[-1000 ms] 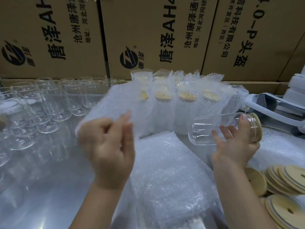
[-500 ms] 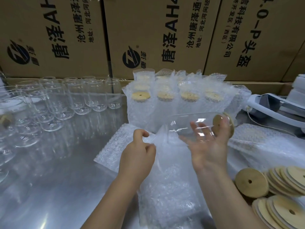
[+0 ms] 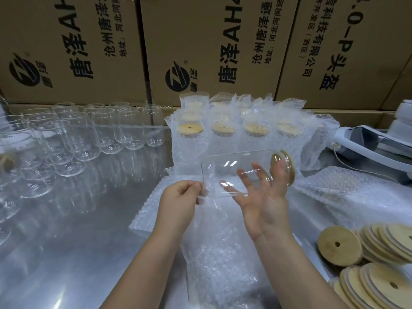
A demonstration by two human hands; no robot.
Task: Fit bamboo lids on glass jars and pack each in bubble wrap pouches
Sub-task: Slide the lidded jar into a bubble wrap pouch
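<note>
A clear glass jar (image 3: pixel 234 166) lies sideways in the air, its bamboo lid (image 3: pixel 287 167) fitted on the right end. My right hand (image 3: pixel 263 204) holds it from below, fingers curled up round the glass and thumb against the lid. The jar's base points left toward the mouth of a bubble wrap pouch (image 3: pixel 214 248), which hangs down over the table. My left hand (image 3: pixel 178 201) pinches the pouch's top edge just left of the jar's base.
Several empty glass jars (image 3: pixel 104 134) stand at the left. Packed jars in bubble wrap (image 3: pixel 240 132) stand at the back against cardboard boxes (image 3: pixel 200 47). Loose bamboo lids (image 3: pixel 365 259) pile at the lower right. A white device (image 3: pixel 370 143) lies at the right, beside spare pouches (image 3: pixel 334 188).
My left hand brought the pouch down from mid-air to the table centre. My right hand moved the lidded jar left, so its base now meets the pouch's mouth.
</note>
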